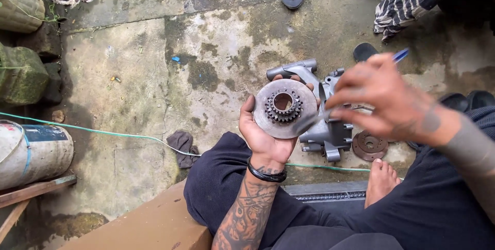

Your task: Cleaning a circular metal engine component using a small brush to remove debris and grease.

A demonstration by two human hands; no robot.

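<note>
Because the left hand (263, 131) only cradles the round metal disc (285, 109) on its open palm and fingertips, near the middle of the frame, the part could in my judgement slide off and strike the concrete floor (134, 100) if the palm tips or the tool pushes too hard. The right hand (384, 100), blurred at centre right, is closed around a blue-handled tool (400, 54) whose flat blade reaches the disc's lower right edge; a slip there could nick the thumb. The disc is dull grey steel, rust-flecked, flat, with a dark toothed sprocket ring around a central hole. Behind it on the floor sits a grey cast-metal housing (326, 126), angular and lumpy, and just to its right a smaller rusty brown disc (369, 145) with holes. The floor is stained, mossy and rough. A thin green cord (103, 132) runs across the left half, beside a crumpled dark rag (181, 143); a bare foot (380, 180) rests lower right.
</note>
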